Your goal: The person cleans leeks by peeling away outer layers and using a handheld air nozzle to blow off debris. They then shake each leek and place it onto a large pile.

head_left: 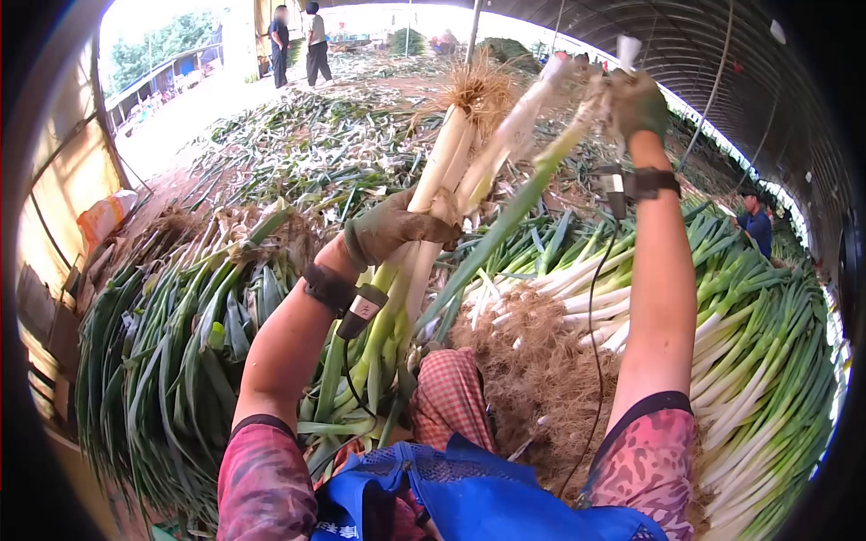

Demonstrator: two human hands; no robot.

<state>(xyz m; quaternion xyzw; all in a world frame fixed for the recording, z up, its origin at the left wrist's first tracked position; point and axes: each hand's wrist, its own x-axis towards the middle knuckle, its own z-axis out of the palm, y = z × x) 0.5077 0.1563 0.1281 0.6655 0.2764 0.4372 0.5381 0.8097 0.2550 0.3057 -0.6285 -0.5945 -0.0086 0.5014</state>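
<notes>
From the head camera, the gloved left hand (390,227) is closed around a bunch of green onions (433,194), roots up, raised over the lap. The gloved right hand (637,104) is held higher, fingers closed on the root end of a single stalk (514,212) slanting down behind the bunch. A stacked pile of onions (758,343) lies to the right.
</notes>
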